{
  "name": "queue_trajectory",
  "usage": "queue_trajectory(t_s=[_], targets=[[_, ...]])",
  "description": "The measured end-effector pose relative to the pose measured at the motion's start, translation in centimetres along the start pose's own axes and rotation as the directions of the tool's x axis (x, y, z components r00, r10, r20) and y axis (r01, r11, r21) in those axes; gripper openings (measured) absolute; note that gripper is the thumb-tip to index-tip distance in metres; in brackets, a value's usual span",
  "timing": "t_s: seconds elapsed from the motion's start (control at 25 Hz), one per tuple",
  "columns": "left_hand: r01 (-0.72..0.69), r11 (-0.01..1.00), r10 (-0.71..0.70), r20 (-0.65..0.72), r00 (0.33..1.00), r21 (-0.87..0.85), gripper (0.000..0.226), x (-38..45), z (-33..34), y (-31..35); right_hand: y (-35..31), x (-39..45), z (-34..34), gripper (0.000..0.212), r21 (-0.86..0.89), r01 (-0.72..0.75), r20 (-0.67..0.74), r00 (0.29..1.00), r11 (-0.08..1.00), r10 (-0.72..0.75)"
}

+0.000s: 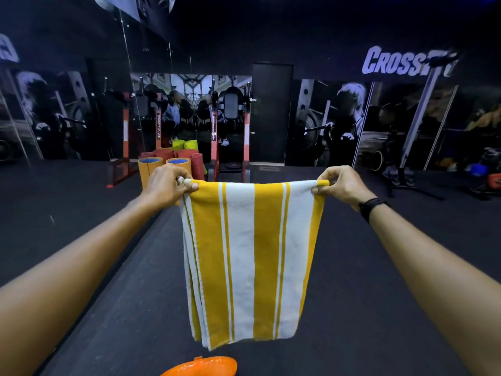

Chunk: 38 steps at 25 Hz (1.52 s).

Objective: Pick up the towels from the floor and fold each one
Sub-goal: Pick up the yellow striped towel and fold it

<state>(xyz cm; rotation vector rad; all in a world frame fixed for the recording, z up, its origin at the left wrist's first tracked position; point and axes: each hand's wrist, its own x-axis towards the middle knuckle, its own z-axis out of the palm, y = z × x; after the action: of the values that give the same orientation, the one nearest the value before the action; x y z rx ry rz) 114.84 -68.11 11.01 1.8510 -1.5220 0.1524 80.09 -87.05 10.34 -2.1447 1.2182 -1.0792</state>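
A: Where's the towel (pixel 252 256)?

B: Hanging above the floor (pixel 379 308), each top corner pinched: left hand (pixel 166 183), right hand (pixel 343 185).

A: Risk?

B: Either grip loosening; that corner drops and the layers slide out of line.

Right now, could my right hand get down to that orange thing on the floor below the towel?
Probably not as things stand: the right hand is pinching a top corner of the striped towel, held up at arm's length. The orange object lies low by the towel's bottom edge, with nothing on it.
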Motion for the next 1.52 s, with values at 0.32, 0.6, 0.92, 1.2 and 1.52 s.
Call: queue_trajectory(t_s=[0.32, 0.6, 0.92, 1.2, 1.52], targets=[[0.072, 0.895, -0.073, 0.015, 0.997, -0.440, 0.022, 3.0, -2.9, 2.4, -4.2, 1.1, -4.6, 0.028, 0.434, -0.051, 0.211, 0.976, 0.899, -0.046], [0.521, 0.751, -0.131, 0.681, 0.720, -0.406, 0.100, -3.3, 3.3, -3.7, 0.8, -3.9, 1.8, 0.111, 0.356, -0.361, 0.587, 0.804, 0.862, 0.095], [0.577, 0.388, -0.286, 0.501, 0.817, -0.719, 0.055, -5.0, 4.3, -2.7, 2.2, -5.6, 2.2, 0.079, 0.520, -0.471, 0.603, 0.793, 0.713, 0.084], [0.539, 0.564, -0.279, 0.471, 0.837, -0.625, 0.094, -5.3, 4.1, -2.9, 1.4, -4.6, 3.3, 0.104, 0.664, -0.293, 0.324, 0.942, 0.688, 0.088], [0.492, 0.677, -0.455, 0.214, 0.864, -0.547, 0.103, -4.0, 2.7, -2.0, 0.8, -4.4, 3.5, 0.089, 0.381, -0.173, 0.264, 0.962, 0.908, 0.072]])
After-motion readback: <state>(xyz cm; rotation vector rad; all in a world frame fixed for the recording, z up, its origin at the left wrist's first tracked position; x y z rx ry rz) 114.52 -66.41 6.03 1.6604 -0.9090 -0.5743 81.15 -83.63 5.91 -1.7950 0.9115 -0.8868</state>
